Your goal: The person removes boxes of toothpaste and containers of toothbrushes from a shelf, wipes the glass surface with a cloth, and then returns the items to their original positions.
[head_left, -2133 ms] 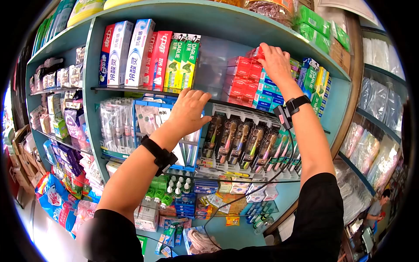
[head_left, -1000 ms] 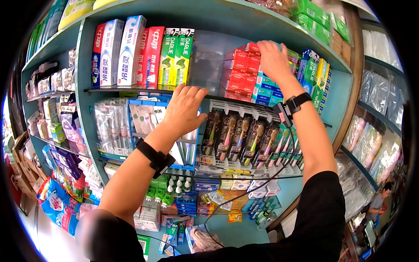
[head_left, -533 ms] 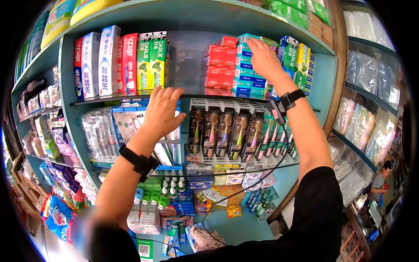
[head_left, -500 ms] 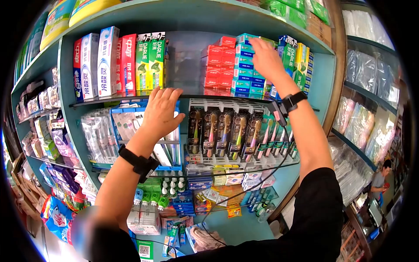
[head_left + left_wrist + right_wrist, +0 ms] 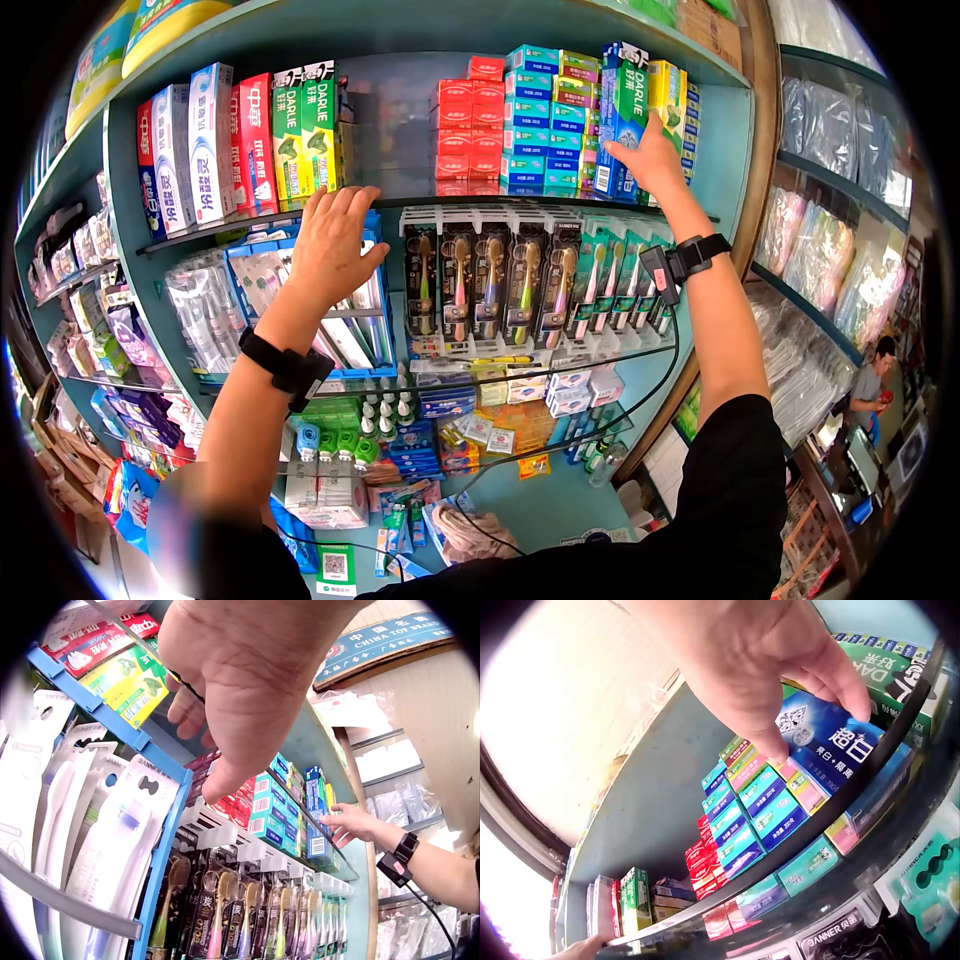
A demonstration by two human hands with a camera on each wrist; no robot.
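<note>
My right hand (image 5: pixel 655 165) is at the right end of the toothpaste shelf. In the right wrist view its thumb and fingers span a dark blue toothpaste box (image 5: pixel 821 739), thumb at the left edge and fingertips at the right edge. A green Darlie box (image 5: pixel 889 671) stands close beside those fingers. To the left are stacks of teal-and-blue toothpaste boxes (image 5: pixel 530 110) and red boxes (image 5: pixel 470 105). My left hand (image 5: pixel 330 245) rests at the shelf's front edge (image 5: pixel 400 197), fingers extended, below upright green-and-yellow Darlie boxes (image 5: pixel 320 130). It holds nothing.
Carded toothbrushes (image 5: pixel 490 280) hang under the shelf, beside a blue-framed rack (image 5: pixel 161 825) of more toothbrushes. A black cable (image 5: pixel 640 400) runs from my right wrist across the lower shelves. Bagged goods (image 5: pixel 810 240) fill a rack at the right. A person (image 5: pixel 872 385) is further back.
My right hand has moved from the red boxes, past the teal stack, to the dark blue box at the right. The left hand stays at the shelf edge, while the head view has shifted right.
</note>
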